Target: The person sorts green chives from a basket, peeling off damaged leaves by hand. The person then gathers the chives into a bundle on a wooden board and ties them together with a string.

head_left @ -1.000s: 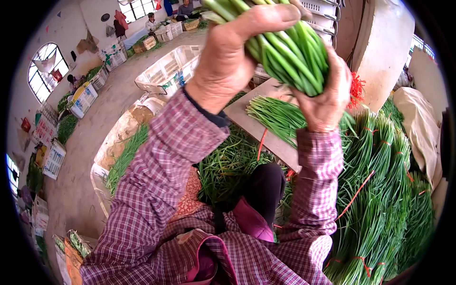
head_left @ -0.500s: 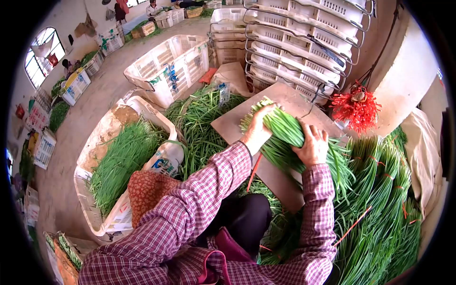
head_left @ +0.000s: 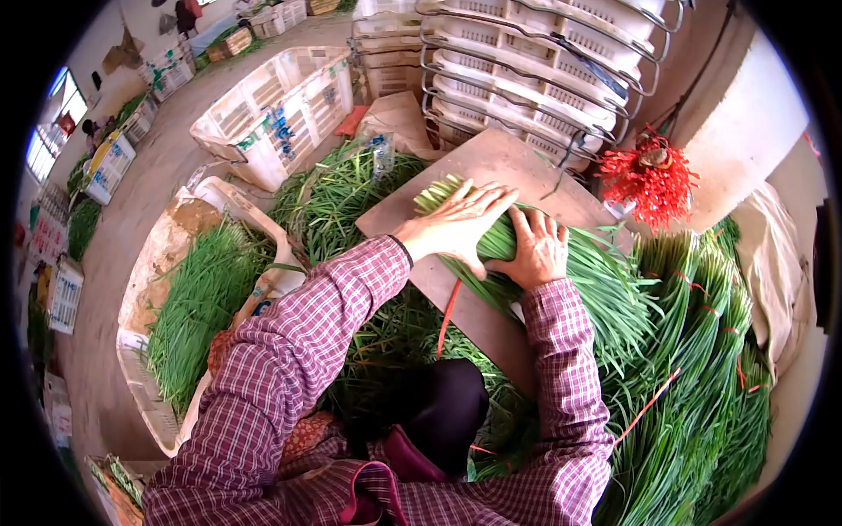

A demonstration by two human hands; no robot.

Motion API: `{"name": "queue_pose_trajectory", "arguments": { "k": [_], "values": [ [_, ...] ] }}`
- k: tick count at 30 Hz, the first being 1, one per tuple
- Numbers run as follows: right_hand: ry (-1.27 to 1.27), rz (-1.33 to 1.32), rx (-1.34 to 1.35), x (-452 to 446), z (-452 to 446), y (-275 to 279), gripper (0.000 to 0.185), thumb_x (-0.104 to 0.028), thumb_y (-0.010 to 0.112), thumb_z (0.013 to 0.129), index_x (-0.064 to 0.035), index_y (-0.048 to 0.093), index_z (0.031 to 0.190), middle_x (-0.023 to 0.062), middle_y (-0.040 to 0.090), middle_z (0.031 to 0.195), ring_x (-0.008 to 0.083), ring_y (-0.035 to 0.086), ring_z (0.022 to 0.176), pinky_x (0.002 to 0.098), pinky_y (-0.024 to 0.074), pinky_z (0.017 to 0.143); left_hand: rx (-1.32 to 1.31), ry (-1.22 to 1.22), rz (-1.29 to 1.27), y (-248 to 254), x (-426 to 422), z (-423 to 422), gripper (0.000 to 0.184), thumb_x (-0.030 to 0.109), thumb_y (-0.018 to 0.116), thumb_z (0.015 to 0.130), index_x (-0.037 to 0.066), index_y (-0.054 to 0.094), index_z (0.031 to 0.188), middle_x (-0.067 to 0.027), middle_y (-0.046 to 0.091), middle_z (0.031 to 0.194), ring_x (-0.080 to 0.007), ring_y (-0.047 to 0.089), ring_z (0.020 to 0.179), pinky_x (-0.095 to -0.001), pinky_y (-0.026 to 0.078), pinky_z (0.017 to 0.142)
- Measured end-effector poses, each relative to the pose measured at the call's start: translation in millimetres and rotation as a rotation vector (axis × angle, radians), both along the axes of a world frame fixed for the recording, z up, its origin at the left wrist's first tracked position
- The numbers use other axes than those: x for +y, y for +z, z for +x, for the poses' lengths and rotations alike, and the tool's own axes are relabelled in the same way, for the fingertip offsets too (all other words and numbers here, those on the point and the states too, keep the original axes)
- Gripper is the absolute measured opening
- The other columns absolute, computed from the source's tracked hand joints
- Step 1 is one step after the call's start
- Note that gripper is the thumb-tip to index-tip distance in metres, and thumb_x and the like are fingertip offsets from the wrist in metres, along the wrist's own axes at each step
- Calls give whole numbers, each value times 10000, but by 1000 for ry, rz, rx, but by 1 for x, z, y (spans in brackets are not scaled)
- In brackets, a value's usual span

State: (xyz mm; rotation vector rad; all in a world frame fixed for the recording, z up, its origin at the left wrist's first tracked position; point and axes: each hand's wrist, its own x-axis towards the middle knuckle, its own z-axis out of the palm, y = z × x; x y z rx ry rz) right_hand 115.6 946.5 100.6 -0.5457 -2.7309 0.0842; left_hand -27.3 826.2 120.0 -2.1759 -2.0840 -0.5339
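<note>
A thick bundle of garlic chives (head_left: 605, 285) lies across a flat board (head_left: 504, 162), its pale cut ends to the upper left and green leaves spreading right. My left hand (head_left: 458, 226) spans the stalks near the cut ends, fingers straight over the top and thumb on the near side. Just right of it, my right hand (head_left: 537, 252) grips the bundle's middle, fingers curving over it. The undersides of the stalks are hidden. A red tie strip (head_left: 448, 320) hangs over the board's near-left edge, below my left hand.
Tied chive bundles (head_left: 684, 386) are heaped on the right, beneath a hanging bunch of red ties (head_left: 652, 182). Loose leaves (head_left: 320, 202) pile left of the board. A crate (head_left: 132, 351) with chives, a white crate (head_left: 272, 114) and stacked crates (head_left: 526, 83) stand around.
My left hand has gone from gripping the cut ends to lying flatter across the bundle, closer to my right hand. The bundle sits lower on the board; the view has shifted slightly.
</note>
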Motion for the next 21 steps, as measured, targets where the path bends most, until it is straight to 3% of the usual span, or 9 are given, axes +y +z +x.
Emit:
{"name": "queue_pose_trajectory", "arguments": {
  "k": [3,4,7,10,13,16,17,19,21],
  "values": [
    [60,59,48,8,19,-5,987,-448,862,478,-259,466,1362,60,508,1255,289,475,1173,546,320,999,3,53,-115,-12,1,3,1345,408,893,463,109,103,1510,-202,228,1509,-359,247,1393,-555,167,1146],
    [56,72,64,9,28,-3,942,-419,863,485,-300,490,1342,38,517,1238,272,490,1145,533,330,986,4,61,-107,-12,-3,6,1241,365,868,502,142,171,1504,-155,301,1448,-334,278,1362,-531,180,1138],
    [49,122,73,21,63,0,905,-382,867,494,-321,509,1323,31,528,1210,257,505,1116,513,343,975,17,64,-124,-12,-6,8,1262,413,875,496,147,165,1504,-157,306,1434,-365,269,1355,-531,181,1136],
    [-59,127,110,43,118,-6,809,-254,848,496,-310,569,1253,20,574,1107,247,538,1052,424,392,921,8,35,-121,-18,-5,7,1316,453,889,455,144,158,1504,-181,279,1438,-386,255,1353,-555,171,1134],
    [-208,151,52,67,184,-18,788,-111,784,539,-293,560,1273,34,579,963,247,558,987,416,412,911,40,22,-159,-17,-10,10,1370,452,899,416,147,132,1508,-200,255,1443,-395,246,1358,-579,161,1131],
    [-451,189,-47,91,255,-44,759,28,727,559,-268,574,1241,38,594,960,254,570,964,386,426,921,126,85,-171,-20,-11,16,1386,404,906,398,149,120,1511,-209,261,1439,-401,241,1361,-574,145,1139],
    [-587,167,-135,91,275,-41,665,35,701,644,-254,577,1229,51,601,986,255,588,963,385,463,904,129,97,-182,-17,-12,18,1361,386,906,413,145,135,1509,-203,270,1435,-397,244,1360,-570,140,1141],
    [-860,37,4,107,314,-62,555,43,643,755,-226,571,1236,62,613,1051,239,609,989,374,506,881,115,103,-165,-17,-11,19,1321,363,905,441,146,155,1506,-195,274,1432,-393,247,1360,-566,141,1141],
    [-832,-62,353,119,340,-64,464,28,560,853,-186,554,1265,77,612,1130,225,616,1024,360,528,871,77,104,-110,-28,-8,15,1264,357,899,487,161,174,1503,-190,289,1425,-385,251,1361,-565,137,1144]
  ]
}}
